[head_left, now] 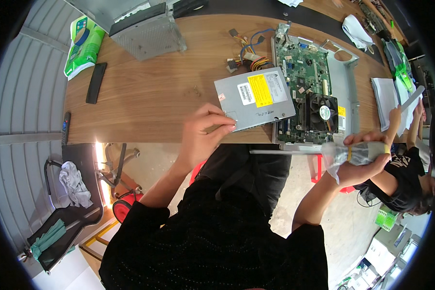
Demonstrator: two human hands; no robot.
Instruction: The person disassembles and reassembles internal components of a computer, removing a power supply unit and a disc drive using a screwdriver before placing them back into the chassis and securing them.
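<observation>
My left hand point(204, 129) pinches the near left corner of a flat silver power supply unit point(246, 113) between thumb and fingers. The unit has yellow and white labels on top, and coloured cables point(256, 60) come out behind it. Its right side overlaps the edge of an open computer chassis point(350, 92) with a green motherboard point(302, 67) and a black cooling fan point(322, 113). In my right hand point(367, 166) is a long-shafted screwdriver point(285, 152), its handle wrapped in clear plastic with a yellow band. The shaft points left, just off the table's near edge.
Several tiny screws point(195, 91) lie on the wooden table point(140, 106). A metal drive cage point(152, 36) stands at the back left, near a green-white packet point(82, 53) and a black bar point(96, 83). Papers point(384, 99) lie right, where another person point(406, 181) works.
</observation>
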